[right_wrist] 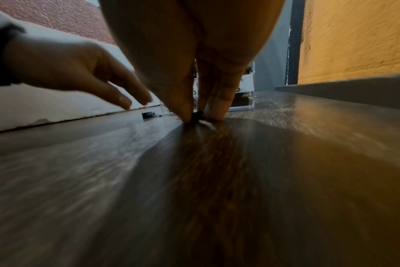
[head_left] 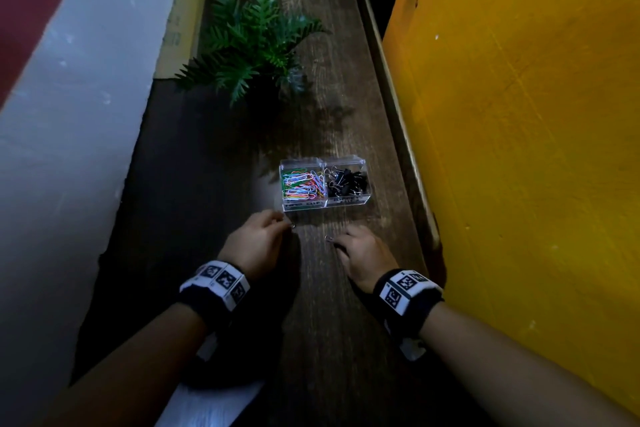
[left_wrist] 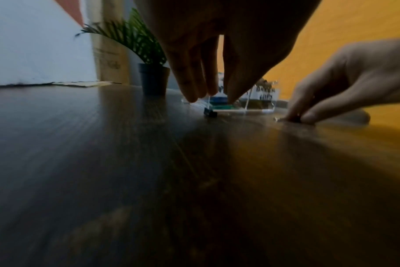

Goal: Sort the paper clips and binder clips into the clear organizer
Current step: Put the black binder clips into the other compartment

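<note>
The clear organizer [head_left: 348, 202] stands on the wooden table, with coloured paper clips [head_left: 301, 185] in its left cell and black binder clips [head_left: 348, 180] in its right. My left hand [head_left: 285, 222] hovers with fingers [left_wrist: 192, 95] pointing down just above a loose black binder clip [left_wrist: 210, 113] lying in front of the organizer, not touching it. My right hand [right_wrist: 198, 116] pinches a second black binder clip [right_wrist: 197, 115] between thumb and fingers, still on the table surface; its wire handle [head_left: 327, 238] sticks out to the left.
A potted fern [head_left: 252, 45] stands further back on the table. A yellow wall [head_left: 519, 114] runs close along the right edge, a white wall [head_left: 69, 114] along the left. Flat cardboard [head_left: 180, 21] leans at the back left. White paper [head_left: 207, 406] lies near me.
</note>
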